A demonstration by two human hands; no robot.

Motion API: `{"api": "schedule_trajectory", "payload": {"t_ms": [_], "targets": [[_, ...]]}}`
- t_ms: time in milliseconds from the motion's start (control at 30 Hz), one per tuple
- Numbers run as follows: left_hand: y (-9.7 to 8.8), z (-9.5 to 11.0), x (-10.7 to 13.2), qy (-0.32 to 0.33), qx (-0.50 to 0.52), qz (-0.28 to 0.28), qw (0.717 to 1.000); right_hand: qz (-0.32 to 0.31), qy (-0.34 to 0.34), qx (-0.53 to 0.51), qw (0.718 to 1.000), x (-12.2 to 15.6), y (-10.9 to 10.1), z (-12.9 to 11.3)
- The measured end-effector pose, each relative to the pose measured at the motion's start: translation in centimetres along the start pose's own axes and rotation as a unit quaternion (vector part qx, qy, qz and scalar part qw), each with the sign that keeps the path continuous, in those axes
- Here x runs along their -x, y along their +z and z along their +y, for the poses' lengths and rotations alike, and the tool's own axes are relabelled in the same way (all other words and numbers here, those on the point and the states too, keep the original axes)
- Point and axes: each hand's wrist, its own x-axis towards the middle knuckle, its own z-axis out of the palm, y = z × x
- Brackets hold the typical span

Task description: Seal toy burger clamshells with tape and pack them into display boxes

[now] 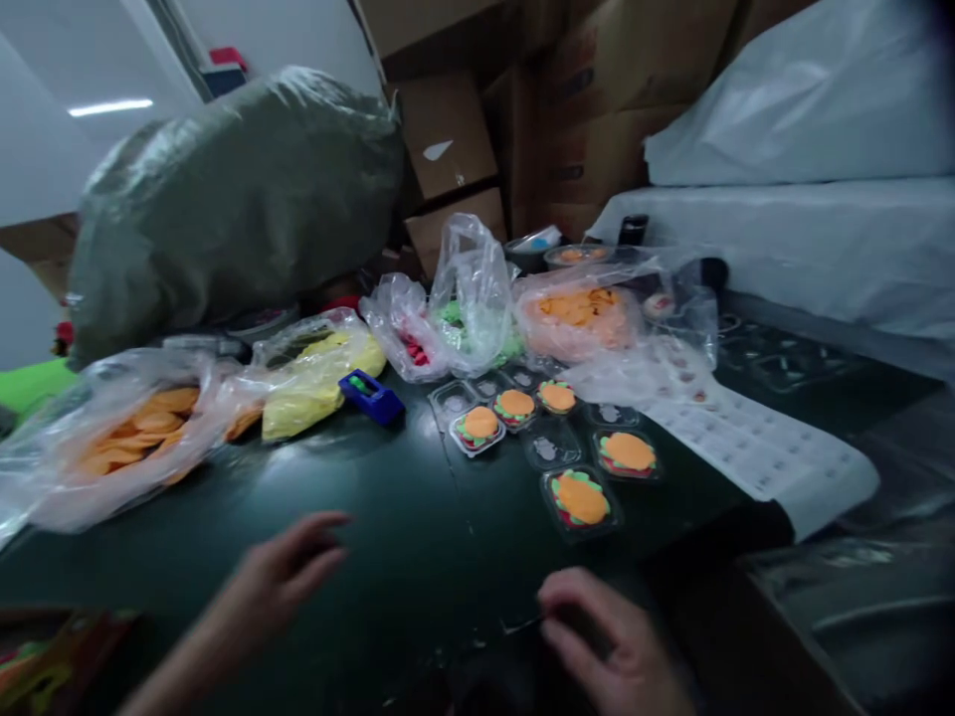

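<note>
My left hand (287, 572) hovers over the dark green tabletop (403, 557), thumb and fingers apart, with nothing visible in it. Near the table's front edge is my right hand (608, 636). Its fingers are curved, a gap separates thumb and forefinger, and no object shows between them. Closest to it, a clear plastic tray (582, 502) holds a toy burger with an orange top over green and red pieces. Similar burgers sit in a tray (627, 454) to the right and a tray (477, 430) farther left. A bare clear tray (552, 445) lies among them.
Plastic bags of orange pieces (153, 428), yellow pieces (309, 388), green pieces (484, 323) and more orange pieces (578, 308) line the back. A blue tape dispenser (371, 396) stands before them. A white sticker sheet (761, 447) drapes over the right edge. Cardboard boxes (448, 139) rise behind.
</note>
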Motion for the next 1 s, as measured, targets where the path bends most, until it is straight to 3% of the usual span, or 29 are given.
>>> {"api": "schedule_trajectory", "payload": {"t_ms": [67, 133, 200, 300, 367, 433, 567, 667, 767, 867, 1000], "targets": [[6.0, 3.0, -4.1, 0.075, 0.036, -0.118, 0.989, 0.174, 0.027, 0.087, 0.981, -0.1, -3.5, 1.7], [11.4, 6.6, -7.4, 0.138, 0.048, -0.149, 0.978, 0.246, 0.049, 0.167, 0.953, -0.7, -5.5, 3.7], [15.2, 9.8, -9.5, 0.198, 0.03, -0.119, 0.973, 0.229, 0.047, 0.228, 0.945, -1.8, -6.2, 5.4], [17.7, 12.6, -10.8, 0.25, 0.011, -0.101, 0.963, 0.176, 0.02, 0.291, 0.94, -3.4, -5.8, 6.6], [17.7, 12.7, -10.6, 0.263, 0.003, -0.106, 0.959, 0.162, 0.007, 0.316, 0.935, -3.8, -4.8, 6.5], [16.8, 11.2, -9.6, 0.261, 0.0, -0.106, 0.96, 0.155, -0.017, 0.326, 0.932, -3.6, -3.2, 5.9], [13.1, 4.7, -4.8, 0.187, 0.027, -0.09, 0.978, 0.095, -0.115, 0.311, 0.939, -2.2, 2.3, 3.7], [10.6, -0.5, -0.1, 0.081, 0.059, -0.027, 0.995, 0.016, -0.182, 0.267, 0.946, -1.6, 7.2, 1.2], [8.9, -3.8, 3.1, 0.015, 0.068, 0.034, 0.997, -0.039, -0.199, 0.225, 0.953, -1.8, 10.8, -0.6], [7.6, -5.2, 3.7, 0.032, 0.042, 0.032, 0.998, -0.077, -0.2, 0.2, 0.956, -2.3, 12.3, -0.8], [6.1, -5.7, 2.6, 0.073, 0.058, 0.007, 0.996, -0.113, -0.184, 0.182, 0.959, -2.6, 11.7, -0.5]]}}
